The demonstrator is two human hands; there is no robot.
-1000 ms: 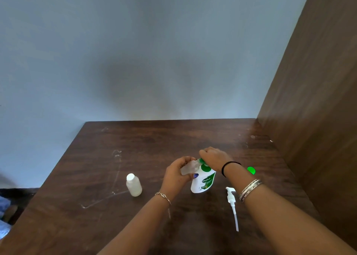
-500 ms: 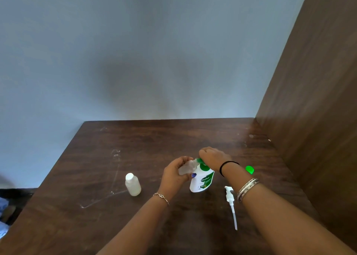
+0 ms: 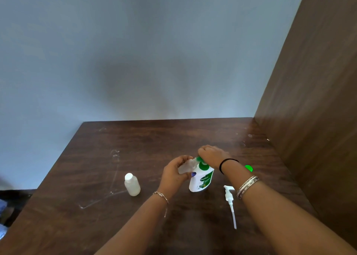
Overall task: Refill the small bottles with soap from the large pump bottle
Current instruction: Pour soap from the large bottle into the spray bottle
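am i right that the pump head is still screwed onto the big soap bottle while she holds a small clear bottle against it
Not quite. The head view shows the pump head lying loose on the table, to the right of the big soap bottle. The rest holds: the left hand holds a small clear bottle against it.

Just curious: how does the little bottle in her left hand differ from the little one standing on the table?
The held small bottle is tipped sideways in the left hand, its mouth against the large soap bottle; the standing small bottle is upright, capped, untouched. The held one looks clearer, the standing one whiter. Both are small plastic bottles.
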